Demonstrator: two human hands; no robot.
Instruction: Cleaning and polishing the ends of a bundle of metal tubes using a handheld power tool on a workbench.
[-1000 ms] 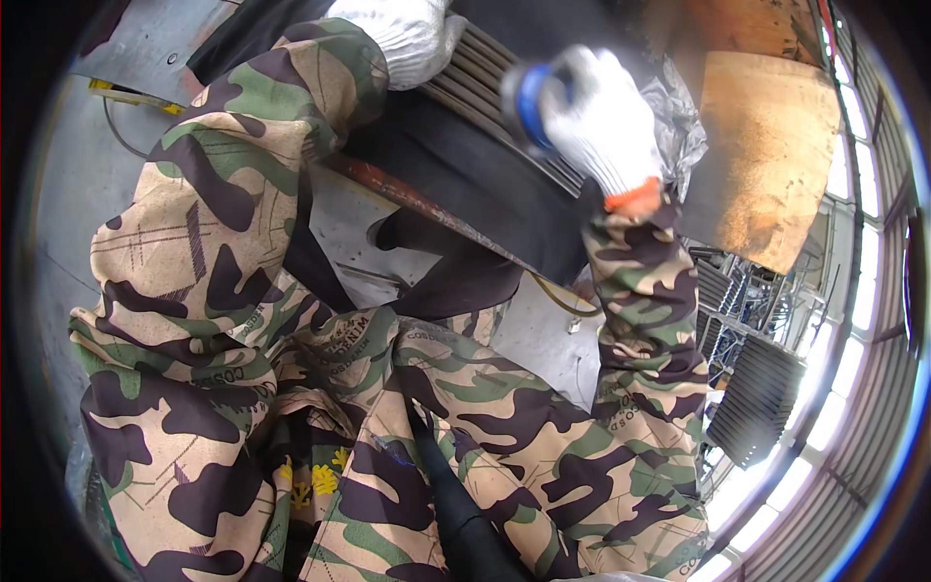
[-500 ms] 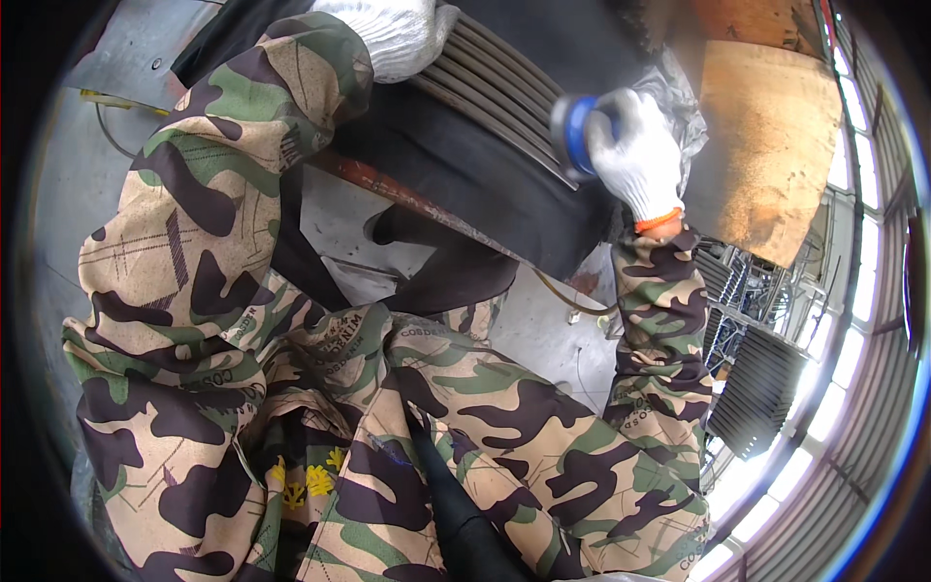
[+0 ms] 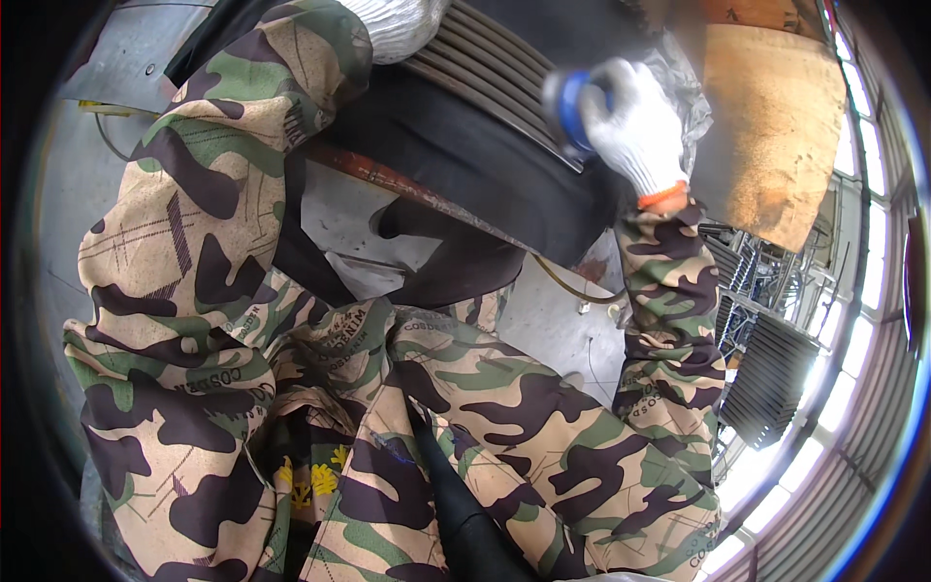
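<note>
A row of long grey-brown rods (image 3: 490,63), lying side by side, slants across a black sheet (image 3: 436,136) at the top. My left hand (image 3: 402,27), in a white knitted glove, is at the rods' left side; the upper edge of the picture cuts off its fingers. At the rods' right end, my right hand (image 3: 630,116), gloved in white with an orange cuff, is closed around a round blue-rimmed thing (image 3: 574,112). Motion smears that thing, so its kind is unclear. It is right beside the rod ends; whether it touches them is hard to see.
A rusty red edge (image 3: 388,179) runs beneath the black sheet. Crumpled grey plastic (image 3: 684,87) lies behind my right hand, beside a stained brown board (image 3: 766,136). A yellowish hose (image 3: 572,289) crosses the grey floor, and metal racks (image 3: 771,383) stand at the right.
The view has shifted a little, so the rods and my left hand sit higher in the picture. My right hand, still holding the round blue-rimmed thing, remains by the rod ends, slightly higher in view.
</note>
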